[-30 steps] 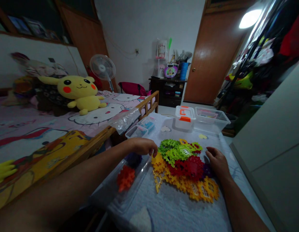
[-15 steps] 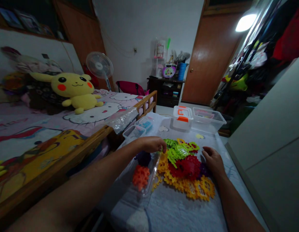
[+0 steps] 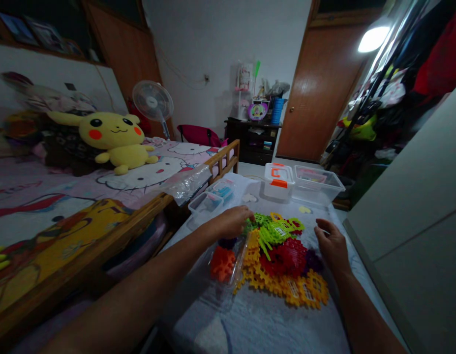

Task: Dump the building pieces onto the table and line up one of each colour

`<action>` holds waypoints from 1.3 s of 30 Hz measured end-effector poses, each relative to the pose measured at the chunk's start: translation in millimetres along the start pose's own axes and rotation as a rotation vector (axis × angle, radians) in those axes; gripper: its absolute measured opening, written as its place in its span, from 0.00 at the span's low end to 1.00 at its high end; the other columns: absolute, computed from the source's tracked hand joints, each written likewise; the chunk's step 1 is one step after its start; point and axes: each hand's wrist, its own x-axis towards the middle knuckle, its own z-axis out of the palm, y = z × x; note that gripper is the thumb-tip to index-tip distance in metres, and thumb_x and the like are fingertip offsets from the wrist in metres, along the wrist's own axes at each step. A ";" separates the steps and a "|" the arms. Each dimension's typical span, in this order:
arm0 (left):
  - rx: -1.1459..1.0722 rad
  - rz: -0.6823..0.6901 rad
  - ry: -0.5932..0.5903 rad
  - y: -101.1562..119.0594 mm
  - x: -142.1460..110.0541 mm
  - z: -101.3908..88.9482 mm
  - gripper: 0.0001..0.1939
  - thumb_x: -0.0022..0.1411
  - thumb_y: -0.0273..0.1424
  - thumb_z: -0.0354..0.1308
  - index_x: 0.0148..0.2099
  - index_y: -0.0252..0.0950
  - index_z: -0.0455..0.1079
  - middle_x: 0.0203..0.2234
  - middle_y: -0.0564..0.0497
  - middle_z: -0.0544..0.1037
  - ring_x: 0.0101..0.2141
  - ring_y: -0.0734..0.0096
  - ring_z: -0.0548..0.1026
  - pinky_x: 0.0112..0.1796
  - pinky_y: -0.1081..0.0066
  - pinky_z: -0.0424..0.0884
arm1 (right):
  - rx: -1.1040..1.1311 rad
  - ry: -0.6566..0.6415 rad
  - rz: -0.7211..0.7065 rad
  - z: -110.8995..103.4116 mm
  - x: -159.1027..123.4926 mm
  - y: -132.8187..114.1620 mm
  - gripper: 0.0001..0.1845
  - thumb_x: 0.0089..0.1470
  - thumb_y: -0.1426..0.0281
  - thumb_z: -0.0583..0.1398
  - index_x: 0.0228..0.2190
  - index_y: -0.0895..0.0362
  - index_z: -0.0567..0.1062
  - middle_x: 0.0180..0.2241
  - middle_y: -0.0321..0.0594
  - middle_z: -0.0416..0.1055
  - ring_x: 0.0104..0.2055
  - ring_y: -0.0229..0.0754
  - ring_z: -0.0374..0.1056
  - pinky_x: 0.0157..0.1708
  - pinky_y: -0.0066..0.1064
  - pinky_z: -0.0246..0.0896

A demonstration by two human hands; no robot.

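My left hand (image 3: pixel 235 221) reaches over a clear plastic tray (image 3: pixel 239 268), its fingers bent down at the near-left side of the green gear-edged building pieces (image 3: pixel 275 231). What its fingertips hold, if anything, is hidden. Inside the tray lie orange-red pieces (image 3: pixel 223 264) and purple pieces (image 3: pixel 228 242), partly covered by my forearm. To the right of the pile, my right hand (image 3: pixel 331 243) hovers with fingers loosely curved and apart, holding nothing. Between the hands are red pieces (image 3: pixel 287 258), yellow-orange pieces (image 3: pixel 275 282) and dark purple pieces (image 3: pixel 313 261).
A lidded clear box with orange clips (image 3: pixel 278 182) and an open clear box (image 3: pixel 318 184) stand at the table's far end. Smaller clear containers (image 3: pixel 205 202) sit at the left edge, beside the wooden bed rail (image 3: pixel 224 160). A white cabinet (image 3: pixel 415 216) is at the right.
The tray's orange-red and purple pieces have shifted right. My left hand has moved slightly up towards the green pieces. My right hand has drawn a little to the right, away from the pile.
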 end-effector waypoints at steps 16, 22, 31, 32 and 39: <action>-0.308 -0.228 0.407 -5.7 -93.9 32.0 0.21 0.59 0.24 0.50 0.54 0.36 0.72 0.62 0.41 0.66 0.63 0.57 0.62 0.64 0.55 0.55 | -0.407 -0.675 -0.438 68.2 -67.8 -151.8 0.16 0.60 0.65 0.57 0.44 0.60 0.76 0.45 0.51 0.77 0.49 0.51 0.71 0.49 0.39 0.62; -0.498 -0.283 0.585 -15.0 -99.6 42.7 0.20 0.60 0.28 0.50 0.54 0.37 0.69 0.59 0.42 0.68 0.62 0.59 0.63 0.64 0.55 0.54 | -0.530 -0.590 -0.424 92.2 -73.6 -161.9 0.14 0.57 0.67 0.60 0.43 0.60 0.76 0.40 0.48 0.78 0.44 0.48 0.71 0.44 0.32 0.60; -0.864 -0.385 0.668 -25.0 -95.5 54.3 0.20 0.62 0.30 0.50 0.57 0.38 0.65 0.58 0.43 0.69 0.59 0.60 0.67 0.60 0.58 0.60 | -0.700 -0.542 -0.410 99.5 -81.6 -170.7 0.13 0.55 0.72 0.56 0.41 0.61 0.76 0.41 0.52 0.77 0.46 0.50 0.71 0.45 0.34 0.59; -0.868 -0.386 0.664 -24.6 -95.6 54.4 0.20 0.62 0.30 0.51 0.57 0.38 0.65 0.58 0.43 0.69 0.59 0.60 0.67 0.61 0.58 0.59 | -0.715 -0.537 -0.418 100.0 -82.9 -172.0 0.12 0.55 0.72 0.56 0.40 0.61 0.76 0.41 0.52 0.77 0.46 0.51 0.70 0.45 0.35 0.59; -0.887 -0.334 0.666 -24.7 -95.2 55.9 0.19 0.62 0.31 0.51 0.56 0.38 0.65 0.57 0.44 0.72 0.61 0.62 0.66 0.60 0.61 0.60 | -0.604 -0.481 -0.384 103.1 -82.1 -177.2 0.13 0.53 0.74 0.56 0.41 0.60 0.74 0.39 0.52 0.76 0.44 0.51 0.71 0.44 0.37 0.61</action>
